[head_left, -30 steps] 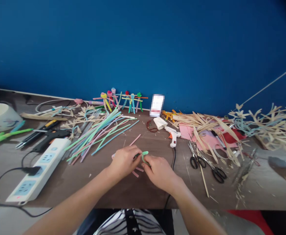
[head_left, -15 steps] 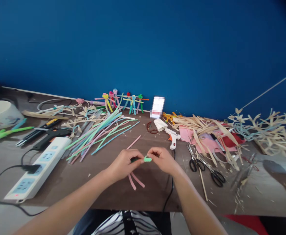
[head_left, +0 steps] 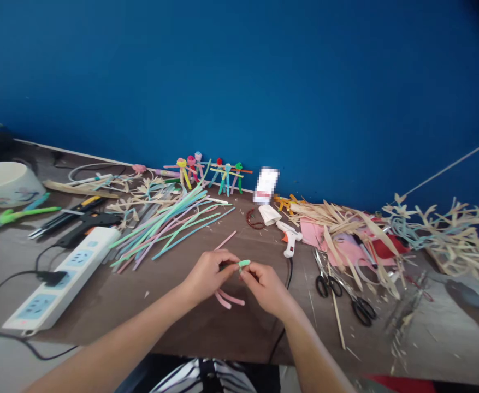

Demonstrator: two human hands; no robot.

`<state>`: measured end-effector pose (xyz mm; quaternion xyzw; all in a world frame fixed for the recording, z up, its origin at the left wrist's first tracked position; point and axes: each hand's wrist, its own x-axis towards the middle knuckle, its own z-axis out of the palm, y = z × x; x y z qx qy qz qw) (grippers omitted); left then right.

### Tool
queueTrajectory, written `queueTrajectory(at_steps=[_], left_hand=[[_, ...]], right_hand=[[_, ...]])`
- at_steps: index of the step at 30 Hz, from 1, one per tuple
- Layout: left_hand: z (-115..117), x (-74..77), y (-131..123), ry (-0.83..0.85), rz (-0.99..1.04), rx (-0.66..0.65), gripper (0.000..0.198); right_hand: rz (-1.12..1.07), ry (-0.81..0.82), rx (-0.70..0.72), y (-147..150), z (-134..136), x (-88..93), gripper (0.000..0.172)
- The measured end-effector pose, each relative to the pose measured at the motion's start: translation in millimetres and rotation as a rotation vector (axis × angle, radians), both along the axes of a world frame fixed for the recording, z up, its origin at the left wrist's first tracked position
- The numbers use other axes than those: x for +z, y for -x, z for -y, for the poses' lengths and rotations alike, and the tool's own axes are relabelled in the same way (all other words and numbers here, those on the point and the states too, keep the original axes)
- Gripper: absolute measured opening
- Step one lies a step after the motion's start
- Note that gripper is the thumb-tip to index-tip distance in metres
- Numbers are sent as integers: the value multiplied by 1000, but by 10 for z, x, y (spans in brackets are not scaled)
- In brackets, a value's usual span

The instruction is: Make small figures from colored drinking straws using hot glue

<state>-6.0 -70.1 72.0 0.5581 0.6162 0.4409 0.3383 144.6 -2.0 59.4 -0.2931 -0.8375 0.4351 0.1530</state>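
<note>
A deep blue wall (head_left: 239, 82) rises behind a brown wood-grain desk (head_left: 173, 327) crowded with craft supplies. On the right lies a heap of pale dried leaf strips (head_left: 346, 218) over pink paper (head_left: 341, 252), with more cut, branching strips (head_left: 439, 234) beyond it. Left of centre, a fan of long pastel foam strips (head_left: 161, 232) spreads across the desk. A white power strip (head_left: 61, 278) sits at the left edge with a black plug in it, and a cream bowl (head_left: 5, 184) stands in the far left corner. A black glue gun (head_left: 87, 229) lies beside the power strip, while a smaller white-and-orange glue gun (head_left: 289, 238) lies right of centre. Two pairs of black-handled scissors (head_left: 327, 286) (head_left: 362, 311) rest to the right of the hands. Small colourful stick figures (head_left: 223, 174) stand against the wall.

The left hand (head_left: 208, 278) and right hand (head_left: 266, 289) meet at the desk's centre, held just above it. Their fingers (head_left: 253, 270) are closed in a narrow pinch around a small mint-green strip piece (head_left: 244, 263), whose tip shows between the two hands. Pink strip ends (head_left: 229, 299) curve out below the left hand; whether they join the green piece is hidden.
</note>
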Motion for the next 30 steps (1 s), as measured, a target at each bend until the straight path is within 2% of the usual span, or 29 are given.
queueTrajectory(at_steps=[3, 6, 9, 12, 16, 20, 25, 28, 30], left_hand=[[-14, -34, 7, -70, -244, 7, 17], [-32, -108, 3, -95, -457, 1, 17], [-55, -163, -5, -59, -629, -72, 18], [-73, -148, -3, -11, -701, -163, 18], [-80, -81, 22, 24, -607, -196, 16], [-74, -56, 61, 84, -399, -179, 17], [-57, -20, 138, 235, -88, -240, 28], [-48, -13, 165, 292, -10, -279, 25], [-49, -34, 151, 295, 23, -259, 24]], right_hand=[[37, -57, -15, -17, 40, 16, 18], [120, -180, -16, -28, 82, 67, 13], [210, -323, 4, -30, 92, 131, 11], [263, -417, 14, -26, 54, 206, 11], [220, -436, 43, -25, -35, 320, 5], [143, -412, 98, -50, -77, 359, 5], [53, -396, 40, -96, -41, 254, 10], [8, -393, 11, -105, -13, 179, 10], [-2, -388, -1, -103, 5, 139, 10]])
